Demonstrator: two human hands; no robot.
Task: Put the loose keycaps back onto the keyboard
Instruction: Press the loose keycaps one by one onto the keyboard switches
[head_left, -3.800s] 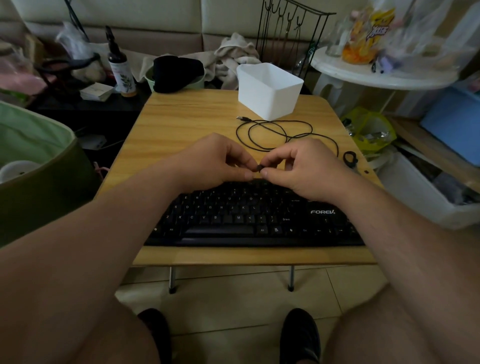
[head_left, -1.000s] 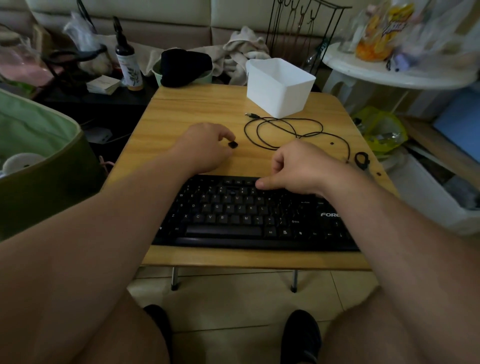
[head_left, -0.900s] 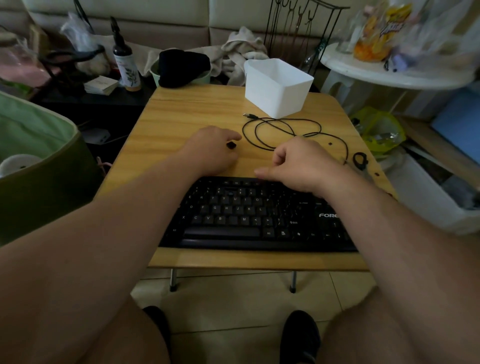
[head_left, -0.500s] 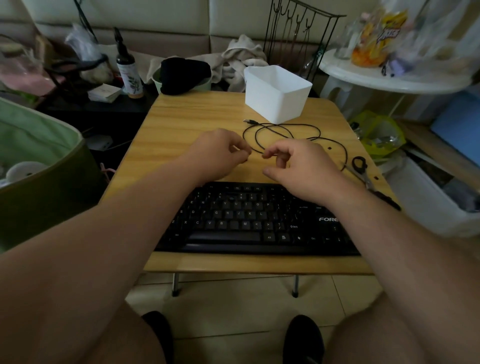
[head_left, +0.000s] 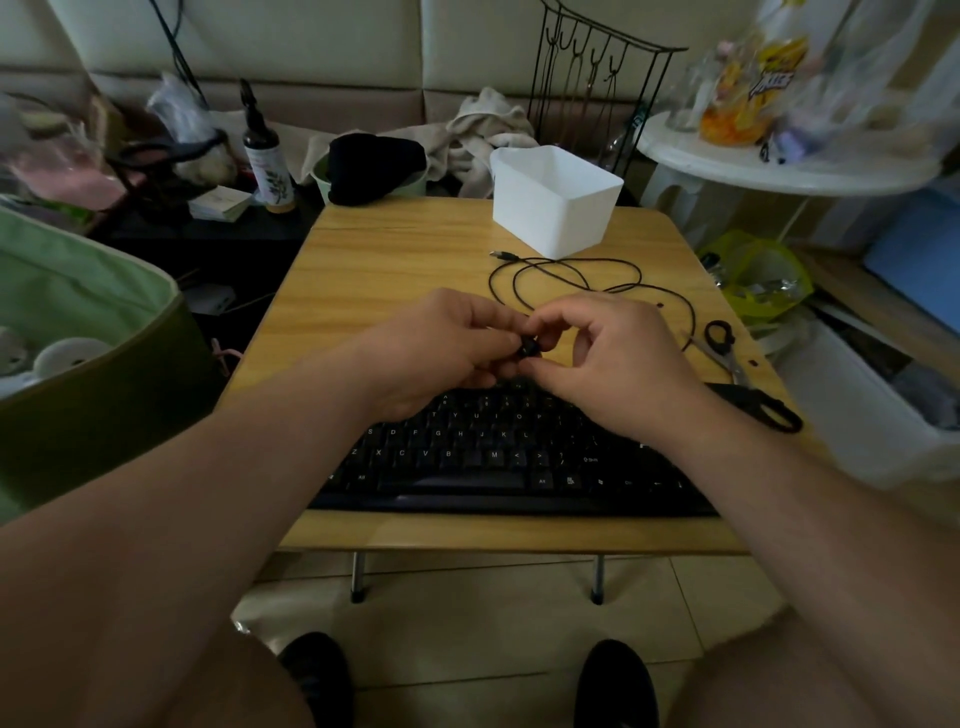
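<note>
While my left hand (head_left: 441, 353) and right hand (head_left: 608, 364) both pinch the small black plastic keycap (head_left: 530, 345), the black keyboard (head_left: 498, 457) lies just below — nearer me.

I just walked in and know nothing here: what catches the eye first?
Two hands, left hand and right hand, meet mid-table, pinching a small black keycap above the black keyboard. Behind them lie a looped black cable and a white plastic bin.
</note>
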